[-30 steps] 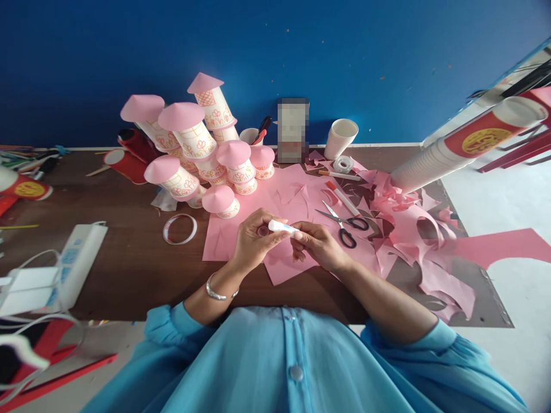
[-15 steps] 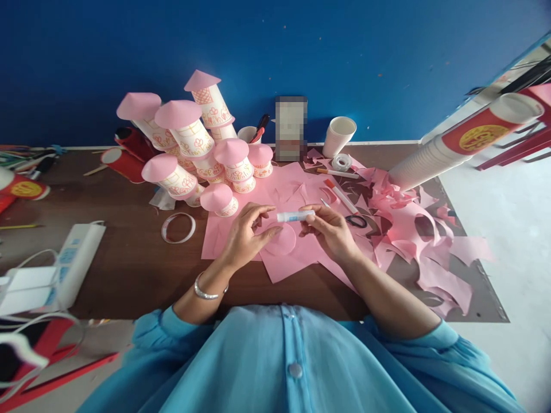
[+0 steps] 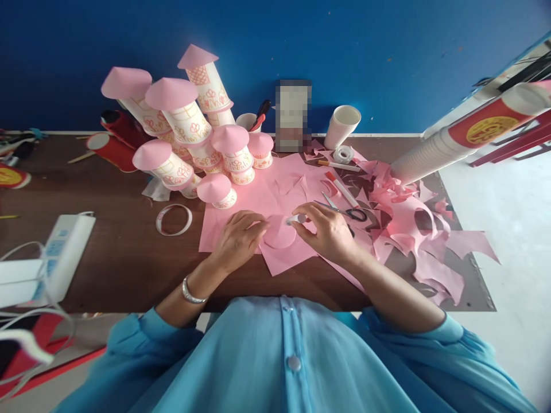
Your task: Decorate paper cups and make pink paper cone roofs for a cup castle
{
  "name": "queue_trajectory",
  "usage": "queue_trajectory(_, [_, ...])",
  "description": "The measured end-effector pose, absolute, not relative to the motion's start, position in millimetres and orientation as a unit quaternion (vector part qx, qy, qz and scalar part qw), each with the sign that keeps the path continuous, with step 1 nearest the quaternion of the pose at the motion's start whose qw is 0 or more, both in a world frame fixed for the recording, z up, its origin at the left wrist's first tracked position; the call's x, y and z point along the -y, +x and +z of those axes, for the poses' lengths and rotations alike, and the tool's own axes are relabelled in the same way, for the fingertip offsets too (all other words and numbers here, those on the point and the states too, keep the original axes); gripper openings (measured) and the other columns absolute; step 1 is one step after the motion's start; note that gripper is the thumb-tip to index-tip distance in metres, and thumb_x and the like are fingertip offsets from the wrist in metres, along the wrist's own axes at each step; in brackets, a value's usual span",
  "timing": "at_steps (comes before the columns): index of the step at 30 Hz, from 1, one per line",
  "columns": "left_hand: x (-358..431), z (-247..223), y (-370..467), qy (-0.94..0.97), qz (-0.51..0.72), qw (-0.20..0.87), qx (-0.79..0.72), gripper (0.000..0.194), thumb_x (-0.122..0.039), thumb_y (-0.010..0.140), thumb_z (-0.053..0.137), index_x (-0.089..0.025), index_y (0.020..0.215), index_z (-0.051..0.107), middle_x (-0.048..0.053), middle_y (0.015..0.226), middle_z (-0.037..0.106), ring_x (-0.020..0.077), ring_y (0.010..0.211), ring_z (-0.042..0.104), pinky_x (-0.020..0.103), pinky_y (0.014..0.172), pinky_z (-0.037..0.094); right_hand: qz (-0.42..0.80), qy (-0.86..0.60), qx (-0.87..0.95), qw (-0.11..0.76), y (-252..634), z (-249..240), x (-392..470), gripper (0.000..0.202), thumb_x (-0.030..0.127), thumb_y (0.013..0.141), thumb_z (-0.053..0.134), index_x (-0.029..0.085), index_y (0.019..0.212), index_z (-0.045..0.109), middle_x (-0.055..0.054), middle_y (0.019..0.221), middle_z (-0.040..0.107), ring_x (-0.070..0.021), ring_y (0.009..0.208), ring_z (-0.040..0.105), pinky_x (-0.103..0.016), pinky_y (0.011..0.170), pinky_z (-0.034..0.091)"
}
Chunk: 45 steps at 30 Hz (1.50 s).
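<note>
A pink paper disc (image 3: 279, 234) lies on the pink sheets before me. My left hand (image 3: 241, 238) is closed, with thumb and fingertips pinched at the disc's left edge. In my right hand (image 3: 329, 229) is a small white glue stick (image 3: 296, 219), gripped between thumb and fingers and tilted over the disc's upper right part. Its tip seems to touch the paper. Pink paper sheets (image 3: 279, 267) spread beneath both hands. Just beyond my right hand are scissors (image 3: 355, 214) with black handles, partly hidden by it.
Decorated paper-cup towers (image 3: 185, 126) with pink cone roofs stand at the back left. A tape roll (image 3: 174, 220) lies left of my hand, beyond it a power strip (image 3: 66, 258). Pink scraps (image 3: 430, 246), a marker (image 3: 342, 189) and a long cup stack (image 3: 439, 152) are on the right.
My right hand has turned the glue stick from level to pointing down at the disc. My left hand has closed at the disc's edge. The view has shifted slightly.
</note>
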State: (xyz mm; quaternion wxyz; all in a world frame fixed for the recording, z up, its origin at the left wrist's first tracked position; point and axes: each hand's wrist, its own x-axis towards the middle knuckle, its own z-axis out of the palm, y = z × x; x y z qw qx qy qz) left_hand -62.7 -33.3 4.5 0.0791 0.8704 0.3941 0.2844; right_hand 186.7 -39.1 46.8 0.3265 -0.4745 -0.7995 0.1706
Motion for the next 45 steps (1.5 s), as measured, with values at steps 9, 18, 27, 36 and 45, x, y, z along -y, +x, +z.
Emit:
queue_trajectory(9, [42.6, -3.8, -64.3, 0.894, 0.273, 0.116, -0.336, 0.022, -0.015, 0.096, 0.061, -0.026, 0.111, 0.073, 0.005, 0.112, 0.078, 0.0238, 0.109, 0.071, 0.042, 0.095, 0.056, 0.152, -0.472, 0.814, 0.302, 180.0, 42.1, 33.4, 0.003, 0.023, 0.097, 0.062, 0.021, 0.097, 0.065, -0.004, 0.088, 0.075, -0.0179, 0.075, 0.069, -0.028, 0.071, 0.047])
queue_trajectory(18, [44.4, -3.0, -61.6, 0.907, 0.248, 0.059, -0.334, 0.019, -0.018, 0.100, 0.058, -0.020, 0.113, 0.072, 0.005, 0.109, 0.078, 0.0226, 0.101, 0.070, 0.039, 0.089, 0.056, 0.107, -0.432, 0.866, 0.230, 171.3, 24.9, 30.8, 0.006, 0.025, 0.101, 0.060, 0.020, 0.103, 0.063, -0.008, 0.093, 0.076, -0.0216, 0.086, 0.071, -0.029, 0.069, 0.048])
queue_trajectory(27, [44.4, -3.9, -62.3, 0.908, 0.245, 0.069, -0.333, 0.019, -0.019, 0.101, 0.058, -0.021, 0.113, 0.073, 0.003, 0.111, 0.079, 0.0211, 0.100, 0.070, 0.038, 0.088, 0.055, 0.123, -0.419, 0.879, 0.194, 175.6, 21.0, 29.8, 0.006, 0.021, 0.100, 0.062, 0.018, 0.106, 0.063, -0.009, 0.098, 0.076, -0.0240, 0.091, 0.071, -0.032, 0.076, 0.051])
queue_trajectory(36, [43.8, -5.1, -62.9, 0.907, 0.252, 0.059, -0.333, 0.015, -0.017, 0.099, 0.060, -0.021, 0.106, 0.073, 0.003, 0.110, 0.079, 0.0208, 0.097, 0.071, 0.038, 0.086, 0.056, 0.074, -0.434, 0.881, 0.173, 183.9, 25.0, 26.0, 0.004, 0.023, 0.101, 0.062, 0.019, 0.102, 0.064, -0.008, 0.096, 0.078, -0.0221, 0.088, 0.072, -0.030, 0.074, 0.050])
queue_trajectory(45, [43.9, -3.8, -62.0, 0.905, 0.249, 0.068, -0.337, 0.016, -0.018, 0.100, 0.060, -0.021, 0.106, 0.074, 0.002, 0.110, 0.079, 0.0189, 0.098, 0.071, 0.036, 0.087, 0.055, 0.047, -0.467, 0.857, 0.215, 188.9, 37.7, 30.7, 0.008, 0.027, 0.101, 0.062, 0.020, 0.105, 0.064, -0.008, 0.096, 0.078, -0.0229, 0.085, 0.072, -0.031, 0.074, 0.050])
